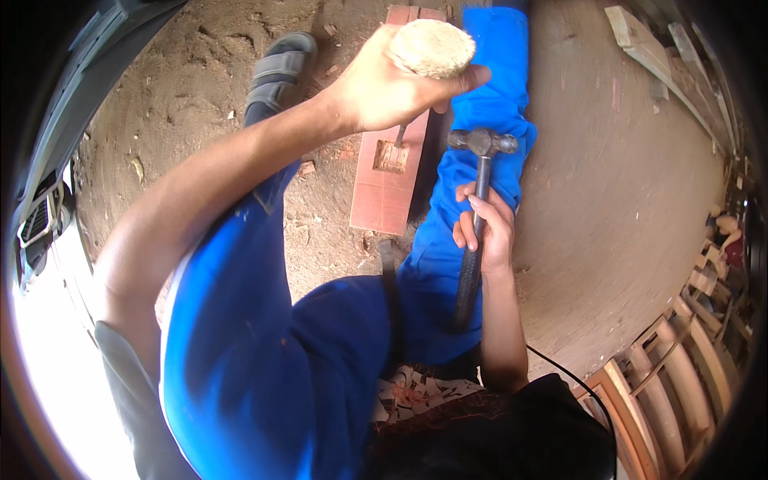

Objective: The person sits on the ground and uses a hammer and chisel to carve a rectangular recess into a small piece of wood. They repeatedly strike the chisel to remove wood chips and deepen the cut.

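Observation:
My left hand (384,92) is closed around a chisel with a pale, round-topped wooden handle (430,44); its metal shank angles down into a rectangular recess (389,160) cut in a reddish wooden beam (380,200), which lies on the ground between my legs. Fingers of my right hand (488,228) grip the black handle of a ball-peen hammer (484,142), held head upward over my blue-trousered right leg (496,64). The hammer head is a little to the right of the beam. The chisel's tip is too small to tell clearly.
My sandaled left foot (280,72) is on the dusty floor (184,88) among wood chips. Wooden boards (640,56) lie at the upper right, and stacked wooden frames (656,376) at the lower right. A grey metal object (40,216) stands at the left edge, beside a bright area.

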The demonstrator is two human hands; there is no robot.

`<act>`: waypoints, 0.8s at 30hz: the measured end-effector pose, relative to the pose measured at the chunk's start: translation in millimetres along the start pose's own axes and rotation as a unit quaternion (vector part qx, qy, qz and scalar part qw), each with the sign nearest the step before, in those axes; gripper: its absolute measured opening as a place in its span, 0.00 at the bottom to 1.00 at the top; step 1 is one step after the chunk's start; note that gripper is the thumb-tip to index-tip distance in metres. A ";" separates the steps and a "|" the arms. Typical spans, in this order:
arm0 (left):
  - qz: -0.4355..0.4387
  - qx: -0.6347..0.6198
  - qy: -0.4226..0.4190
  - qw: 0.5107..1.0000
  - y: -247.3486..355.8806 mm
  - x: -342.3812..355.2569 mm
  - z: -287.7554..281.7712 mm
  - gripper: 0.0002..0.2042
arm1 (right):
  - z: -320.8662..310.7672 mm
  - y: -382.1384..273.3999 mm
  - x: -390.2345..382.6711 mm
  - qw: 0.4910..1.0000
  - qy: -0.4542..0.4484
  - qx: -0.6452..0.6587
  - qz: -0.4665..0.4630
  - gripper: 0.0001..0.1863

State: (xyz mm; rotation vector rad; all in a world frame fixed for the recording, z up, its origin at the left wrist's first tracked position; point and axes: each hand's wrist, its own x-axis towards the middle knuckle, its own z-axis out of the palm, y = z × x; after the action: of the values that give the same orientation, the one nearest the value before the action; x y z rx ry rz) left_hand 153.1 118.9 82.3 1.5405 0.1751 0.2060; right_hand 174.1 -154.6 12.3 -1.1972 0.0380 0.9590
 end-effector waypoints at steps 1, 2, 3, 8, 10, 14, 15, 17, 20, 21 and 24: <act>-0.013 0.003 -0.008 1.000 0.4 1.2 -0.9 0.11 | 1.5 -2.4 -3.5 1.000 0.007 0.008 -0.005 0.10; -0.025 0.006 -0.016 1.000 0.5 2.3 -1.8 0.11 | 3.0 -5.5 -7.7 1.000 0.014 0.017 -0.010 0.10; 0.010 0.033 -0.019 0.999 -2.1 2.1 -1.9 0.12 | 4.2 -12.4 -13.3 1.000 0.018 0.013 -0.015 0.10; -0.007 0.027 -0.069 0.997 -22.9 0.0 4.5 0.13 | 48.0 -85.0 -40.9 0.997 0.047 -0.026 -0.053 0.11; -0.043 0.018 -0.076 0.996 -22.6 1.1 6.4 0.13 | 58.5 -118.8 -49.8 0.995 0.005 -0.003 -0.101 0.18; -0.018 0.020 -0.081 0.996 -26.0 6.9 6.6 0.11 | 96.9 -161.4 -64.0 0.953 -0.078 0.115 -0.271 0.27; -0.040 0.022 -0.093 0.995 -19.2 8.7 8.7 0.11 | 105.3 -168.1 -65.4 0.933 -0.125 0.098 -0.322 0.28; -0.043 0.030 -0.091 0.994 -17.6 6.5 5.5 0.14 | 111.5 -175.1 -65.6 0.893 -0.201 -0.001 -0.403 0.29; -0.042 0.038 -0.093 0.994 -17.6 3.9 3.4 0.16 | 106.9 -190.8 -79.8 0.828 -0.201 -0.196 -0.486 0.31; -0.045 0.043 -0.097 0.993 -17.5 3.8 1.4 0.17 | 111.2 -199.6 -84.6 0.827 -0.224 -0.191 -0.480 0.30; -0.011 0.037 -0.081 0.996 -19.4 0.7 -2.0 0.18 | 126.5 -212.9 -89.3 0.823 -0.276 -0.165 -0.468 0.28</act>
State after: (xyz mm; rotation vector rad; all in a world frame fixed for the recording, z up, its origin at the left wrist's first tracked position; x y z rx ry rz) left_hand 153.7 120.6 62.8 1.6211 0.0719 0.0567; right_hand 199.1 -116.0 271.6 -1.0039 -1.1298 0.3835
